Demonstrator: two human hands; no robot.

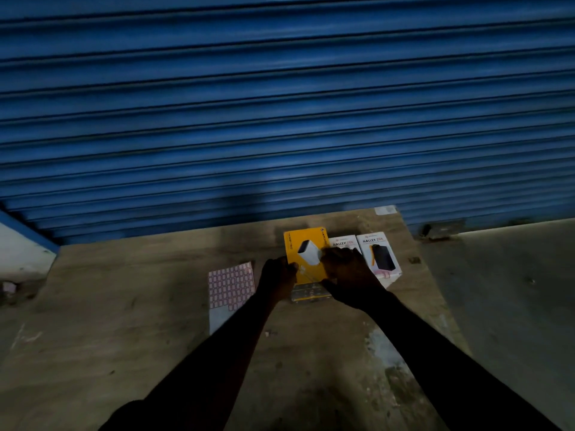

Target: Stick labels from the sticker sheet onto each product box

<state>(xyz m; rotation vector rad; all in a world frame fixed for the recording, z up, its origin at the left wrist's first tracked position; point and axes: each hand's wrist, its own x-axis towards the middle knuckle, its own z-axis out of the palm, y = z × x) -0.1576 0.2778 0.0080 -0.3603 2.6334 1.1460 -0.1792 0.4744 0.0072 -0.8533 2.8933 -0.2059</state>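
Here, yellow box (303, 244): far centre of the bench (155, 321), between my hands.
Left hand (277, 278): grips its left edge.
Right hand (348, 272): lies over its right side; too dark to tell if it pinches a label.
Sticker sheet (231, 284): flat, just left.
White boxes (378, 253): just right.
Doing it well: I'd steady the box, then smooth the label flat.

Shop/storeroom: blue roller shutter (280, 119), boxed goods (378, 255).
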